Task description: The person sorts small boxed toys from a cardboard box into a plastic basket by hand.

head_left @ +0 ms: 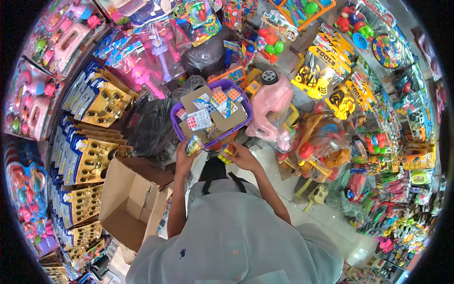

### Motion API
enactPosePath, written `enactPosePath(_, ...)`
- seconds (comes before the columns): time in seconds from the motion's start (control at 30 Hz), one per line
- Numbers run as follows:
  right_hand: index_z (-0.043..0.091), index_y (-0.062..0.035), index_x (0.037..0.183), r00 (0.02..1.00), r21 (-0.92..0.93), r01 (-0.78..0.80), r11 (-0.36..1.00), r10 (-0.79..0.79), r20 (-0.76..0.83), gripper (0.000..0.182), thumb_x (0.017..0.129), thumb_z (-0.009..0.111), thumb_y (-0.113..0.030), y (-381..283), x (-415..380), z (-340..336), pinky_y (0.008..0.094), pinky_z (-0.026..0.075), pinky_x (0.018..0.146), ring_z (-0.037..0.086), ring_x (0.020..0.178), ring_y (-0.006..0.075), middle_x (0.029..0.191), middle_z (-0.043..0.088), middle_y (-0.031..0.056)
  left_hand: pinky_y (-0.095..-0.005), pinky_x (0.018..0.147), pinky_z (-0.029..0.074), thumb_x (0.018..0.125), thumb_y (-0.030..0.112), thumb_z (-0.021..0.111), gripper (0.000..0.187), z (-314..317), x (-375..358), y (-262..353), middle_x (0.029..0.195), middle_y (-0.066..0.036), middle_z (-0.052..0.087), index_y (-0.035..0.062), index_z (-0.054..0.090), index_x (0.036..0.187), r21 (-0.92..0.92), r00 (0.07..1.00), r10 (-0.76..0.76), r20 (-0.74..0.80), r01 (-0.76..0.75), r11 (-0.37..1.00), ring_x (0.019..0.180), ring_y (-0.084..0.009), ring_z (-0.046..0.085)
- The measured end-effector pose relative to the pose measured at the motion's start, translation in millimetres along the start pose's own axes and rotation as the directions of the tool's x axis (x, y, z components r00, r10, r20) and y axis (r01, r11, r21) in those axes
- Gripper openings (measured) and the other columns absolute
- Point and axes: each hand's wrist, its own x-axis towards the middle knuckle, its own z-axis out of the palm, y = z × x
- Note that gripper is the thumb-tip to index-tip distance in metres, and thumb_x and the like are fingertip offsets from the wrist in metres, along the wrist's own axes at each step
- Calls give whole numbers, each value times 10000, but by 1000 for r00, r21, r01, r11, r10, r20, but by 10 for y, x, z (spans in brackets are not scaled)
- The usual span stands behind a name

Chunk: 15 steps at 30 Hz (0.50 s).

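My left hand is closed on a small colourful packet, close to the front rim of a purple basket. A puzzle cube with yellow, red and dark faces is gripped in the fingers of my right hand, just below the same basket. Inside the basket lie pieces of brown cardboard, a white box with a red-and-white cube picture and an orange-and-white cube box. More boxed cubes lie around these.
An open cardboard box stands at my left, beside carded kitchen toys. Pink wrapped toys lie beyond it. A pink plastic ride-on toy and bagged toys crowd the right, with yellow tool sets behind.
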Motion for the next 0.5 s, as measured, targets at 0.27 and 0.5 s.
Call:
enactPosePath(0.27, 478, -31, 1266, 996, -41, 79, 996, -80, -37, 549, 825, 735, -233, 560, 1114, 93, 337, 484, 825, 581, 957, 209, 1093, 577, 157, -379, 979, 405, 641, 109, 817, 610, 305, 728, -636, 1150, -160, 573, 31, 561, 1189, -76, 949, 80, 305, -59, 995, 1125, -323, 532)
enactPosePath(0.5, 480, -66, 1256, 986, -537, 111, 836, -159, -43, 599, 787, 702, -363, 491, 1344, 254, 449, 518, 806, 589, 991, 397, 1173, 490, 183, -399, 960, 422, 628, 164, 836, 576, 532, 786, -696, 1169, -123, 537, 42, 600, 1139, 91, 964, 216, 155, -231, 969, 1086, -333, 529)
